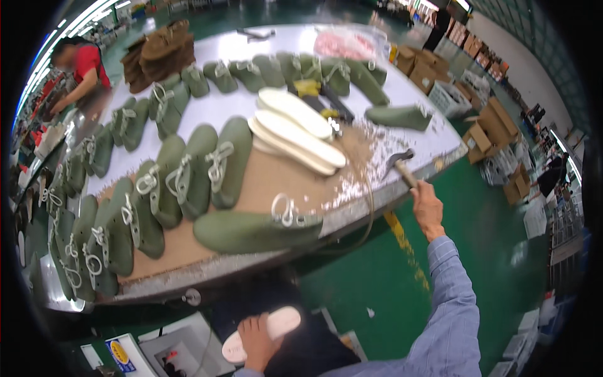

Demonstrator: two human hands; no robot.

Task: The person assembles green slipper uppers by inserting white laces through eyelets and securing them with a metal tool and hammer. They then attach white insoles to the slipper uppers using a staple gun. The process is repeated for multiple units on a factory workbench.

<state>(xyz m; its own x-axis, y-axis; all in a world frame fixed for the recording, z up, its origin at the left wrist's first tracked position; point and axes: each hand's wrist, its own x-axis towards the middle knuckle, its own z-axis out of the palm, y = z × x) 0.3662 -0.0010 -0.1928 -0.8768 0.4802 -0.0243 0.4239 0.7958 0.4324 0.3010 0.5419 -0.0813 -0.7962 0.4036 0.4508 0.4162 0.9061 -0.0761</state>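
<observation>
Low in front of my lap, my left hand [257, 342] is closed on a pale insole [286, 322], its fingers lying across the middle. My right hand [428, 207] grips the wooden handle of a hammer [402, 161], whose dark head is over the table's right front corner, among white scraps. White insoles [295, 141] lie stacked on the brown board in the middle. Along the near edge a green shoe last [257, 232] rests on its side with a white cord loop. Several more green lasts [198, 166] stand in rows to the left.
A black and yellow tool [308, 88] lies behind the insoles, with a hose running over the table edge. Brown boots or uppers [166, 53] are piled at the far left. A person in red [88, 69] works beyond. Cardboard boxes [493, 129] stand at right.
</observation>
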